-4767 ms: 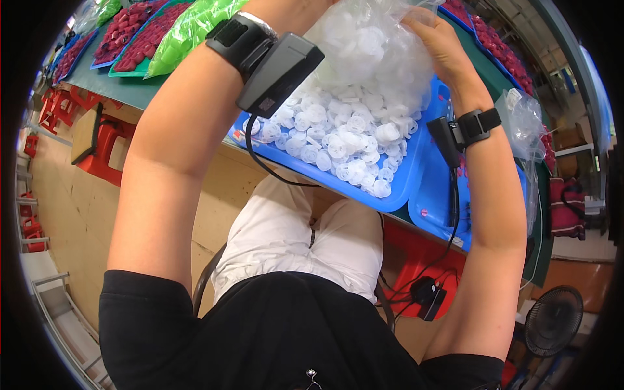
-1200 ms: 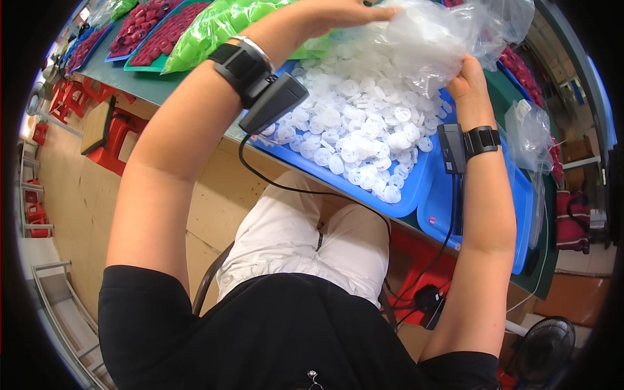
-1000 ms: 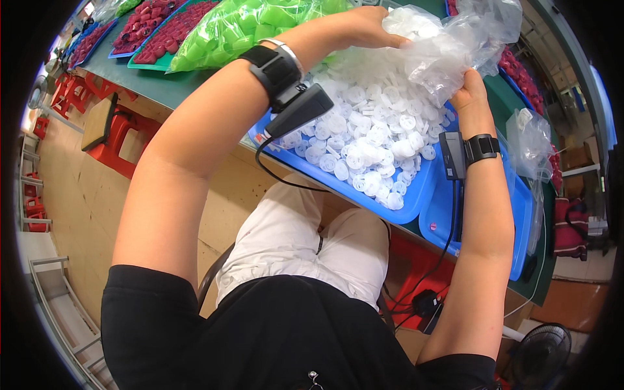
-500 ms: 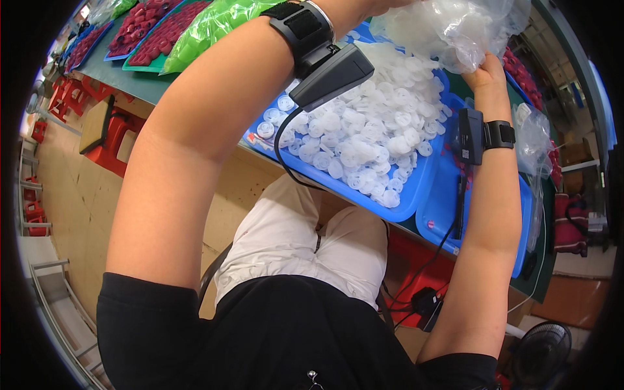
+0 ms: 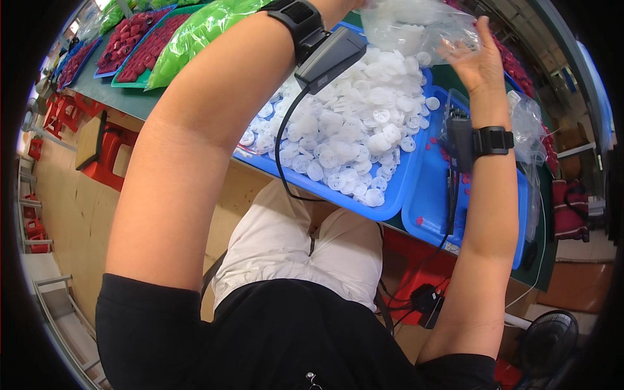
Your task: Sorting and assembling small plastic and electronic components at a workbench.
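Note:
A clear plastic bag (image 5: 416, 29) hangs over the far end of a blue tray (image 5: 395, 203). Heaped in that tray are many small translucent white plastic discs (image 5: 364, 123); some white ones still show inside the bag. My right hand (image 5: 478, 62) is open at the bag's right side, thumb up and fingers spread against the film. At the upper edge, my left hand (image 5: 344, 5) shows only near the wrist, close to the bag's left side; its fingers are out of the picture. Both wrists wear black straps with grey devices.
A second blue tray (image 5: 429, 211) with a few small pink pieces lies under my right forearm. Another clear bag (image 5: 530, 127) sits at right. Far left are a bright green bag (image 5: 195, 42) and trays of dark-pink parts (image 5: 156, 45). A black cable (image 5: 278, 146) hangs from my left wrist.
The bag has sunk flatter and holds less, and the disc heap looks larger. My right hand has opened from gripping the bag. The trays appear shifted slightly left.

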{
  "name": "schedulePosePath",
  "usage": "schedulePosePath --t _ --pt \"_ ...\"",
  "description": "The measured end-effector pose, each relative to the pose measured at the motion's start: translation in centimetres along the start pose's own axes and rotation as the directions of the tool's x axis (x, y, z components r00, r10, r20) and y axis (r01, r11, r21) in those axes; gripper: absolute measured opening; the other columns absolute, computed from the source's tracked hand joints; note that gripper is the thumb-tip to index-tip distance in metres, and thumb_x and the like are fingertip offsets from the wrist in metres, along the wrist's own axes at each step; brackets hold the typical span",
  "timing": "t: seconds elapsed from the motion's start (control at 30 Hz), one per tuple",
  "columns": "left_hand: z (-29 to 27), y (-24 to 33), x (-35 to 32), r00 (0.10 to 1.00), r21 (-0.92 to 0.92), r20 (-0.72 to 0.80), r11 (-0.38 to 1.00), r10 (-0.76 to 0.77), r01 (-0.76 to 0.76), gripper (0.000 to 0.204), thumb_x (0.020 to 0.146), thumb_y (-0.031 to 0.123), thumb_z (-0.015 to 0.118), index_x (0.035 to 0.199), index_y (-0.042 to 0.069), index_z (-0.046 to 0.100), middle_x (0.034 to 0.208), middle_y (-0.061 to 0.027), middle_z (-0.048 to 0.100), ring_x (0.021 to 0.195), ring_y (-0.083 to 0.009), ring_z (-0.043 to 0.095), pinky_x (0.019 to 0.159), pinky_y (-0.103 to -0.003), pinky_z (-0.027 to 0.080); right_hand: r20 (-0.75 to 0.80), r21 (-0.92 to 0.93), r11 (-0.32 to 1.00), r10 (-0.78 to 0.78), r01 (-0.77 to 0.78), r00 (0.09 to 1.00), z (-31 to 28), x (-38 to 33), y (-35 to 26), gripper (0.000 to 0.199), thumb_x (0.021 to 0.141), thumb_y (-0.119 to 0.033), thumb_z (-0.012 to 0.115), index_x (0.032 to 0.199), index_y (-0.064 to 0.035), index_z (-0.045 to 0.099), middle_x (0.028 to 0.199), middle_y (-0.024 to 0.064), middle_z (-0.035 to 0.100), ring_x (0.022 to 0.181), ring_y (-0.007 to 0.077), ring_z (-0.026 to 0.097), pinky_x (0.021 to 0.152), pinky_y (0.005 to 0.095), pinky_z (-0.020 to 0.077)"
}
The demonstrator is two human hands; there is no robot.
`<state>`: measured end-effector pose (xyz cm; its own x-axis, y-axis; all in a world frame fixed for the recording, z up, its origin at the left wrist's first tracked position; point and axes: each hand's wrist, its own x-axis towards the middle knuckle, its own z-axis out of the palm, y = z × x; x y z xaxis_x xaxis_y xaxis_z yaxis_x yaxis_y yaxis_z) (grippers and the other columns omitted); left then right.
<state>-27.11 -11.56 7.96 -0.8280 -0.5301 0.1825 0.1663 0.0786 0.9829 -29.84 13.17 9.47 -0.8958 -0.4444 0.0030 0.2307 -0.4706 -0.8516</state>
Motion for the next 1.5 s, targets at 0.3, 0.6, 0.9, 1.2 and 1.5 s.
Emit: schedulePosePath --t 0.3,0.6,0.9,1.2,1.5 --pt "-2.6 -2.5 1.4 1.000 -0.188 -0.028 0.982 -0.001 -0.004 0.011 0.084 0.007 0.053 0.086 -0.001 0.060 0.075 -0.0157 0.059 0.058 -0.0301 0.057 0.050 -0.044 0.046 0.151 -0.853 0.503 -0.024 0.143 0.988 -0.7 -0.4 2.6 0.082 0.081 -0.036 0.075 0.139 0.0064 0.035 0.128 0.0242 0.054 0.109 0.0328 0.061 0.087 0.0355 0.0522" --pt "-5.4 0.3 -3.0 0.997 -0.214 0.077 0.977 0.024 -0.007 0.018 0.087 0.008 0.051 0.101 -0.001 0.057 0.092 -0.0170 0.060 0.078 -0.0327 0.062 0.068 -0.045 0.052 0.186 -0.254 0.949 -0.144 0.189 0.972 -2.0 8.6 -6.0 0.029 0.098 -0.015 0.051 0.117 0.0064 0.055 0.124 0.0230 0.058 0.107 0.0294 0.063 0.092 0.0365 0.0530" --pt "-7.9 1.3 -2.4 0.979 -0.278 0.198 0.960 0.047 0.010 0.028 0.089 0.009 0.049 0.115 -0.001 0.049 0.110 -0.0183 0.057 0.098 -0.0359 0.059 0.084 -0.047 0.050 0.154 0.074 0.988 0.121 -0.134 0.981 1.9 8.6 -4.6 0.038 0.103 -0.021 0.027 0.128 0.0058 0.037 0.141 0.0271 0.035 0.124 0.0464 0.044 0.101 0.0607 0.0416" --pt "2.9 2.9 2.8 0.954 -0.550 0.280 0.832 0.111 0.065 0.036 0.093 0.015 0.052 0.124 -0.001 0.044 0.129 -0.0195 0.049 0.111 -0.0371 0.052 0.098 -0.047 0.043 0.207 -0.175 0.502 -0.822 0.847 0.531 -5.0 11.9 -15.6 0.022 0.095 -0.021 0.053 0.114 -0.0095 0.055 0.107 0.0054 0.055 0.107 0.0217 0.050 0.090 0.0414 0.0433" --pt "1.6 2.7 -5.5 0.845 0.466 0.525 0.866 -0.103 -0.184 0.044 0.093 0.040 0.056 0.116 0.002 0.060 0.111 -0.0138 0.063 0.104 -0.0263 0.059 0.090 -0.037 0.048 0.086 -0.982 0.168 0.012 0.083 0.996 -10.9 0.5 -7.0 0.060 0.082 -0.039 0.069 0.129 -0.0036 0.056 0.118 0.0101 0.064 0.103 0.0220 0.061 0.087 0.0333 0.0455"
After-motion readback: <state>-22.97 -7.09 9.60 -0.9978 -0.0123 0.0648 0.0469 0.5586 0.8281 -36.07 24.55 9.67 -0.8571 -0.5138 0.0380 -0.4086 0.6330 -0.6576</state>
